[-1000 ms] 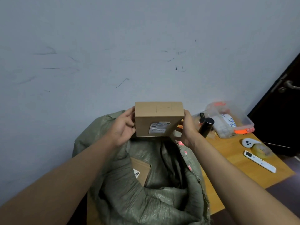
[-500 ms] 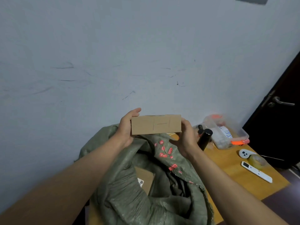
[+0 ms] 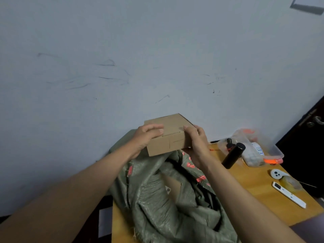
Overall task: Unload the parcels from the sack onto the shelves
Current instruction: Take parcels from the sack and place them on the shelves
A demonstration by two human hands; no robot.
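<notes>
a: what are the fingers (image 3: 154,128) doing?

b: on the left hand (image 3: 146,137) they curl over the top left edge of the cardboard box (image 3: 171,133), gripping it. the right hand (image 3: 197,142) clasps the box's right end, thumb on top and the rest of the fingers hidden underneath.

a: and where is the box?

b: held in the air between both hands, tilted a little, just above the open mouth of the green sack (image 3: 163,195). it touches nothing but the hands, as far as i can tell.

a: anything left in the sack?

b: a second cardboard parcel (image 3: 172,185) shows inside the opening, with a small printed label on it.

a: where does the sack sit?

b: on the wooden surface (image 3: 252,188), at its left end, against the wall (image 3: 140,58). to its right stands a black cylinder (image 3: 234,155), near the back edge. behind that, a clear plastic tub (image 3: 254,148) with orange clips sits by the far right corner. along the right edge lie a white remote (image 3: 289,194), a roll of tape (image 3: 289,181) and a small white device (image 3: 277,173). a dark door (image 3: 308,146) is past that edge.
</notes>
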